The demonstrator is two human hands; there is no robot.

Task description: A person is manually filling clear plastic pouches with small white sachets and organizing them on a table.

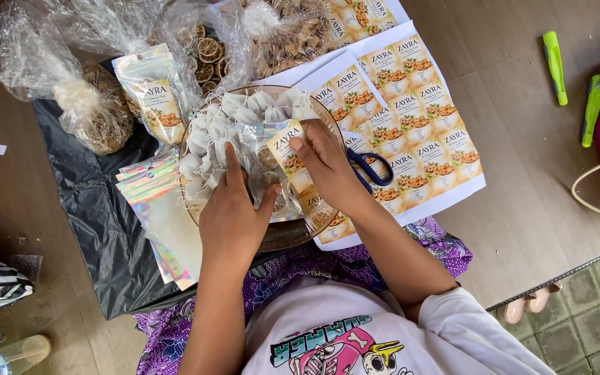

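Note:
My left hand [230, 215] holds a clear shiny pouch [262, 167] flat over a round woven tray [293, 232], fingers spread on its left side. My right hand [328, 170] presses a printed label sticker [287, 149] onto the pouch's front with the thumb and fingers. The pouch shows dried round slices inside. The tray carries several small white tea bags [206, 139] along its left rim.
A sheet of printed label stickers [411, 118] lies to the right with blue-handled scissors [373, 170] on it. A labelled pouch [154, 94] stands at the left, empty holographic pouches [161, 208] below it. Plastic bags of dried slices [98, 111] sit behind. Green markers [555, 66] lie far right.

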